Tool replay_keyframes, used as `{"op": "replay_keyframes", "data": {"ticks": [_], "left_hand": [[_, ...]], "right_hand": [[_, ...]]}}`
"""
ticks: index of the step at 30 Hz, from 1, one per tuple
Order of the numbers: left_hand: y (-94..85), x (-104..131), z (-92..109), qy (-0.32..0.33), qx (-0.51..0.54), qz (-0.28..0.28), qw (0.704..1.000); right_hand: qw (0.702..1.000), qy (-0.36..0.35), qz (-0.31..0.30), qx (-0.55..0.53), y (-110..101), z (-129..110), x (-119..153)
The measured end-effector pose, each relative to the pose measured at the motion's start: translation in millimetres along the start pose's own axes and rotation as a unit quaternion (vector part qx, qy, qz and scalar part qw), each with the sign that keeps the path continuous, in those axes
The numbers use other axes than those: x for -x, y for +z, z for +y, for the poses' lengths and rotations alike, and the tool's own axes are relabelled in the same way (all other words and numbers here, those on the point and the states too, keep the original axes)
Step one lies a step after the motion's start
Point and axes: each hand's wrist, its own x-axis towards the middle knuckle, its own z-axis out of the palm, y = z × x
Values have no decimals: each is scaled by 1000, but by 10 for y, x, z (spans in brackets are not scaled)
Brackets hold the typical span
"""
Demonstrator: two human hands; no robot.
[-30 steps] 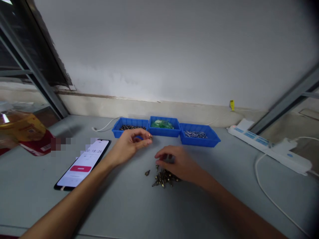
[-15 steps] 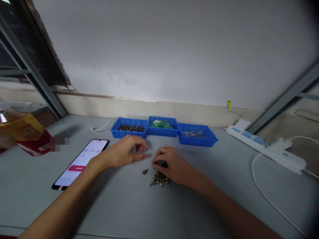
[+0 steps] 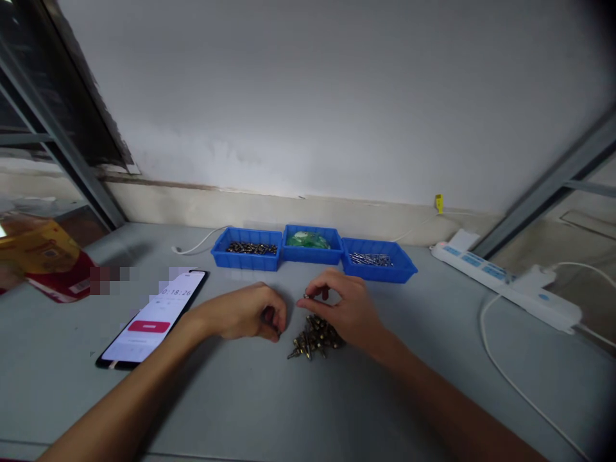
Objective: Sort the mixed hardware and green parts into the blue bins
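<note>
A loose pile of brassy metal fittings (image 3: 315,337) lies on the grey table. My right hand (image 3: 337,298), just above and behind the pile, pinches a small metal fitting (image 3: 307,296) between thumb and index finger. To the left of the pile, my left hand (image 3: 253,312) has its fingers curled and pinched at the tabletop; a tiny dark bit shows at the fingertips, too small to make out. Behind the hands stand three blue trays: one with brassy fittings (image 3: 253,248), one with a green bag (image 3: 308,240), one with silver pins (image 3: 371,259).
A phone (image 3: 156,317) showing a timer lies left of my left forearm. A red and yellow package (image 3: 58,260) stands at the far left. On the right are a white power strip (image 3: 505,282) and its cable; a wall rises behind the trays.
My left hand has closed and moved down to where the single fitting lay, which no longer shows on the table. My right hand has lifted off the pile, uncovering more of it.
</note>
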Motion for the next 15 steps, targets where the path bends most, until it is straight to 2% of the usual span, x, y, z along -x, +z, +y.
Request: {"op": "replay_keyframes", "data": {"ticks": [6, 12, 15], "left_hand": [[35, -28, -18, -5, -14, 31, 999], [41, -53, -25, 14, -41, 104, 994], [38, -66, -25, 22, -54, 139, 989]], "right_hand": [[999, -27, 43, 7, 14, -21, 9], [991, -90, 91, 22, 32, -49, 23], [980, -134, 145, 30, 14, -98, 29]]}}
